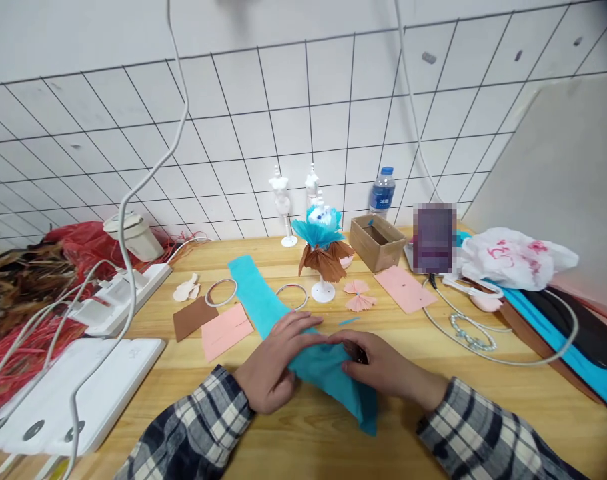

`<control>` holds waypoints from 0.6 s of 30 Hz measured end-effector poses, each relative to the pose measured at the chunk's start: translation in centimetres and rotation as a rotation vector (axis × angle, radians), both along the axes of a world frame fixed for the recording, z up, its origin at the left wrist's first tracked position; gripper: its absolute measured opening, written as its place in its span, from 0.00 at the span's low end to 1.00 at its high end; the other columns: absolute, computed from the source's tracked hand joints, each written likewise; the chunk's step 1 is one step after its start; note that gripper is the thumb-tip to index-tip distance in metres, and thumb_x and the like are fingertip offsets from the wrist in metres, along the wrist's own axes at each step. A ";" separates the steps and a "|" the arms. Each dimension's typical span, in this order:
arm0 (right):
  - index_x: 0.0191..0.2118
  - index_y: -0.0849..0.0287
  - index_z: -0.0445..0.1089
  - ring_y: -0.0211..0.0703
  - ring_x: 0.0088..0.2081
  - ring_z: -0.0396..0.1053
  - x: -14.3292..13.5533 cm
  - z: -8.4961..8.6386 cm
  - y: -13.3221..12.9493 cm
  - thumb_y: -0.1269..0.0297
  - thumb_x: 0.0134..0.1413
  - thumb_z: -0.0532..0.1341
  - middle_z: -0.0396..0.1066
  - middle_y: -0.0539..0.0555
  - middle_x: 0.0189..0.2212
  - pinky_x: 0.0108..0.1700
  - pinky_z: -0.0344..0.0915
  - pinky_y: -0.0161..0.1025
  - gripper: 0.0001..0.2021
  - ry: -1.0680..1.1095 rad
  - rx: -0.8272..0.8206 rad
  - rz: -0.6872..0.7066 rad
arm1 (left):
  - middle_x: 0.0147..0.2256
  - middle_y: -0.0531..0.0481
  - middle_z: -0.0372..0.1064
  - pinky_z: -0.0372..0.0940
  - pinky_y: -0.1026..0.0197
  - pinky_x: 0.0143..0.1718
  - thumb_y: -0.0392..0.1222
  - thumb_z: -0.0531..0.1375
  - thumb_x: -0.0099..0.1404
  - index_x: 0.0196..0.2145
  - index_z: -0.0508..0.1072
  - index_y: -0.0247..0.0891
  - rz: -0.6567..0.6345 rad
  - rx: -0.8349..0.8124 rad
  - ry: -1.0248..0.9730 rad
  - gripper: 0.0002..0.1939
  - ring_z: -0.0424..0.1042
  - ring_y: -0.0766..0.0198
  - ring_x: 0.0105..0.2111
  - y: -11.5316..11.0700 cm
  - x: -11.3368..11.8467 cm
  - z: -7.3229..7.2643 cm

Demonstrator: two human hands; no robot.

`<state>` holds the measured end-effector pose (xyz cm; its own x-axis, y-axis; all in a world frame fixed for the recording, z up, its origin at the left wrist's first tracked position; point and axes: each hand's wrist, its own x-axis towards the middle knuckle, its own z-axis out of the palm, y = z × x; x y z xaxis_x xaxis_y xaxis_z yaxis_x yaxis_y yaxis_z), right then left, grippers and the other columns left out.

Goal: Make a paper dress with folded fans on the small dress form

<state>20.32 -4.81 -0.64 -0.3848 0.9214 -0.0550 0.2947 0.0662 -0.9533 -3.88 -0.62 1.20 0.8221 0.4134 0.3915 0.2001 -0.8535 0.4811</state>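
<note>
A long teal strip, crepe paper by its look, runs diagonally over the wooden table; its near end is lifted and bent. My left hand lies across the strip with its fingers stretched out. My right hand is curled at the strip's near edge, around a small dark brown object mostly hidden by the fingers; its kind is unclear. Just beyond the hands stands a white mannequin stand dressed in teal and brown ruffled paper. A thin teal scrap lies beside it.
Pink sheets, a brown sheet, metal rings and a pink pleated fan surround the strip. Behind are a cardboard box and a bottle. Cables and a power strip lie left; a plastic bag lies right.
</note>
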 end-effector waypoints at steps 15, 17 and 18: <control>0.47 0.54 0.74 0.41 0.34 0.72 2.2 4.6 -2.6 0.76 0.37 0.54 0.78 0.52 0.36 0.38 0.65 0.36 0.28 -0.197 0.589 0.125 | 0.33 0.47 0.71 0.33 0.42 0.67 0.48 0.57 0.63 0.29 0.72 0.39 0.032 -0.088 0.151 0.11 0.69 0.56 0.46 0.2 0.5 -0.1; 0.49 0.55 0.72 0.44 0.39 0.74 3.7 4.5 -1.9 0.76 0.38 0.53 0.78 0.53 0.41 0.41 0.67 0.38 0.28 -0.226 0.621 0.028 | 0.34 0.48 0.71 0.31 0.42 0.67 0.46 0.59 0.62 0.30 0.72 0.38 0.103 -0.087 0.167 0.09 0.71 0.59 0.42 0.7 -0.1 0.0; 0.50 0.55 0.72 0.45 0.42 0.74 4.5 4.4 -1.5 0.76 0.38 0.53 0.77 0.53 0.44 0.44 0.67 0.39 0.29 -0.254 0.634 -0.017 | 0.34 0.49 0.71 0.30 0.41 0.67 0.46 0.59 0.62 0.31 0.72 0.38 0.140 -0.083 0.182 0.09 0.72 0.61 0.40 1.0 -0.5 0.1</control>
<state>24.85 -6.27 3.76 -0.4164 0.8109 0.4111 0.5099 0.5827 -0.6329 -4.41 0.37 1.27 0.8085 0.5527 0.2021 0.4035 -0.7706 0.4933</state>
